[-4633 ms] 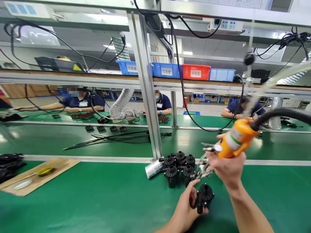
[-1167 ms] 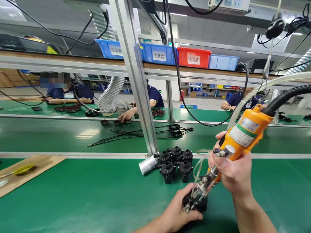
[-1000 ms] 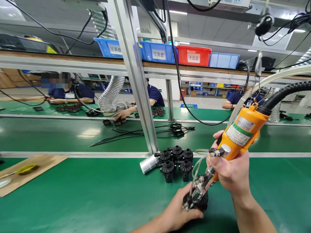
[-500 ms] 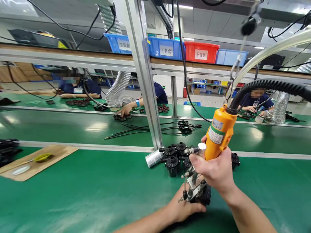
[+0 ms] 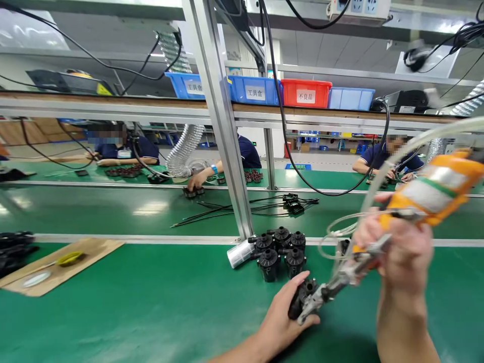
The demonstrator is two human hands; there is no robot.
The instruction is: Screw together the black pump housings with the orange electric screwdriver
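Observation:
My left hand [image 5: 282, 320] is closed round a small black pump housing [image 5: 301, 296] resting on the green bench mat [image 5: 151, 307]. My right hand [image 5: 399, 249] grips an orange powered screwdriver [image 5: 431, 189], blurred by motion and tilted down to the left. Its metal tip [image 5: 315, 302] sits at the housing beside my left fingers. A clear hose [image 5: 378, 181] and a black cable run off the tool to the right. Several more black pump housings [image 5: 282, 249] stand in a cluster just beyond my hands, next to a white cylinder [image 5: 238, 253].
An aluminium post [image 5: 227, 151] rises behind the cluster. A cardboard sheet [image 5: 56, 267] with a yellow-handled tool lies at left, black parts [image 5: 13, 249] beside it. Black cables [image 5: 242, 206] lie on the conveyor. Other people work across the line. Blue and red bins [image 5: 306, 93] sit on the shelf.
The screwdriver swung from near upright over the housing to a low tilt, its body moving right. My left hand kept hold of the housing.

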